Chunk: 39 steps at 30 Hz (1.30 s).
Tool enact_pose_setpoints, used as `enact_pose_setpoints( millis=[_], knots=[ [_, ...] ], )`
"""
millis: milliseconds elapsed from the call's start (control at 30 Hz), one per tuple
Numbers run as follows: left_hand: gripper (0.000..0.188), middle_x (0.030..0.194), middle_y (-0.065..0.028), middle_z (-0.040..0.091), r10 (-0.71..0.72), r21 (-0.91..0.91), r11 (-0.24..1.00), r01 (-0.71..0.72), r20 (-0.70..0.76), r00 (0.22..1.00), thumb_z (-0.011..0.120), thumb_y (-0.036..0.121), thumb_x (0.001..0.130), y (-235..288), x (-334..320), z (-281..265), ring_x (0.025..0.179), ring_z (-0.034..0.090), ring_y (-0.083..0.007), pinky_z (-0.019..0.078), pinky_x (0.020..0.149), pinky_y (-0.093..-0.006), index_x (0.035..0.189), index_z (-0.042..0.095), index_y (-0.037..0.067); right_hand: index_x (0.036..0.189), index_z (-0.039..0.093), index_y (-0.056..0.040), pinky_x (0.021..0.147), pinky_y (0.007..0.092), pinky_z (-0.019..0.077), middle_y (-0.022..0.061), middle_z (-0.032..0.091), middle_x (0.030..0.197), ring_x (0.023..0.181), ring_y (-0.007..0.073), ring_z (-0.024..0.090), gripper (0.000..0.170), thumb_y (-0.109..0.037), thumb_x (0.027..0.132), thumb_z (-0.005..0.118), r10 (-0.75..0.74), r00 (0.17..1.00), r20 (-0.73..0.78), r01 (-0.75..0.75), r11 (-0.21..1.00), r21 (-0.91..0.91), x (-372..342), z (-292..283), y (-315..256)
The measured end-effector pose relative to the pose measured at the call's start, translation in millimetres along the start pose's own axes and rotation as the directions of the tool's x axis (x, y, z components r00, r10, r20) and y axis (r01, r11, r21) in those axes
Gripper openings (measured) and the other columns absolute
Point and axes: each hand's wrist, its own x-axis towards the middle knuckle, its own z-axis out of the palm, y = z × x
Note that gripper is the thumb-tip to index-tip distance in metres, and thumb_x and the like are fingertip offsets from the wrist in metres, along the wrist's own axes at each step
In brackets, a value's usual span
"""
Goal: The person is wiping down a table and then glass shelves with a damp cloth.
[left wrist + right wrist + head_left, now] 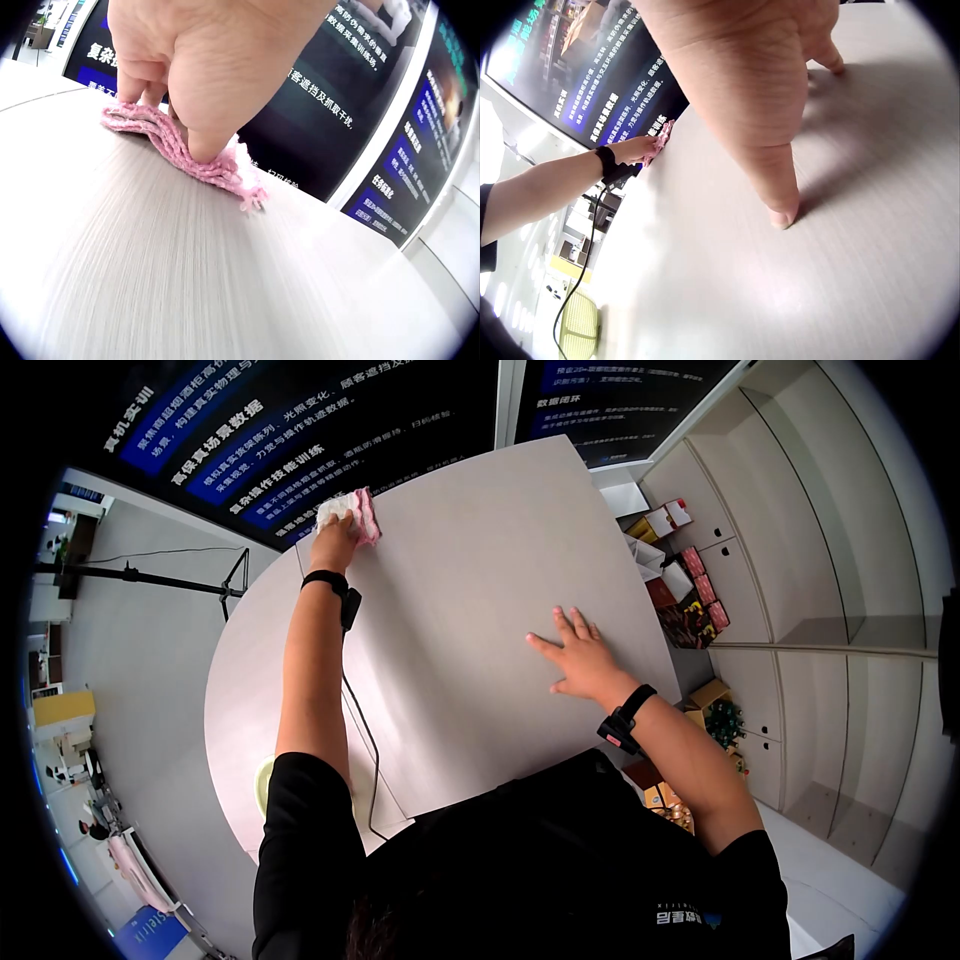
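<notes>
At the far left edge of the table (pixel 480 610), the left hand (pixel 335 545) grips a pink and white cloth (pixel 365 520). In the left wrist view the fingers and thumb of the left hand (pixel 202 67) press into the bunched cloth (pixel 176 150), which lies on the tabletop; part of it is hidden under the palm. The right hand (pixel 580 658) rests on the table's right side with its fingers spread, holding nothing. The right wrist view shows the thumb of the right hand (pixel 757 97) touching the surface.
A yellow-green basket (pixel 579 326) sits by the table's near left side. A black cable (pixel 372 745) runs from the left wrist across the tabletop. Boxes (pixel 705 590) stand beyond the right edge, near cabinets (pixel 740 590). Dark printed panels (pixel 400 410) stand behind the far edge.
</notes>
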Motion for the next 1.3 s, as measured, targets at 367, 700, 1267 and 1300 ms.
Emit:
enact_pose_setpoints(
  millis=[367, 700, 1267, 1300],
  knots=[
    [0.047, 0.141, -0.0179, 0.045, 0.114, 0.024, 0.993, -0.112, -0.138, 0.984, 0.056, 0.022, 0.090, 42, -118, 10, 0.123, 0.050, -0.0348, 0.0465, 0.097, -0.0408, 0.136, 0.050, 0.020, 0.148, 0.030, -0.0344, 0.111, 0.0543, 0.0271, 0.0221, 0.010, 0.156, 0.143, 0.0450, 0.013, 0.091, -0.038, 0.071, 0.080, -0.012, 0.999, 0.042, 0.015, 0.997, -0.072, 1, -9, -4],
    [0.048, 0.134, -0.0176, 0.052, 0.069, -0.072, 0.994, -0.076, -0.095, 0.993, 0.066, 0.022, 0.080, 120, -271, 7, 0.118, 0.055, -0.0324, 0.0497, 0.093, -0.0379, 0.127, 0.057, 0.016, 0.141, 0.041, -0.0210, 0.107, 0.0485, 0.0360, 0.0240, 0.026, 0.150, 0.138, 0.0416, 0.028, 0.070, -0.030, 0.079, 0.072, -0.070, 0.993, -0.091, 0.065, 0.996, -0.060, 17, 15, -2],
    [0.042, 0.127, -0.0147, 0.057, -0.004, -0.438, 0.897, -0.050, -0.123, 0.992, 0.066, 0.011, 0.078, 132, -365, 13, 0.109, 0.059, -0.0319, 0.0501, 0.090, -0.0383, 0.118, 0.056, 0.005, 0.107, 0.065, -0.0091, 0.078, 0.0370, 0.0540, 0.0046, 0.062, 0.107, 0.100, 0.0231, 0.059, 0.029, -0.014, 0.079, 0.063, -0.636, 0.596, -0.490, 0.612, 0.755, -0.235, 62, 42, -130],
    [0.046, 0.130, -0.0155, 0.054, -0.056, -0.465, 0.885, 0.014, -0.077, 0.995, 0.066, 0.012, 0.078, 135, -366, 10, 0.110, 0.058, -0.0323, 0.0500, 0.090, -0.0386, 0.122, 0.054, 0.004, 0.107, 0.065, -0.0091, 0.078, 0.0370, 0.0540, 0.0046, 0.062, 0.107, 0.100, 0.0231, 0.059, 0.029, -0.014, 0.079, 0.063, -0.634, 0.600, -0.487, 0.608, 0.758, -0.237, 60, 42, -130]
  ],
)
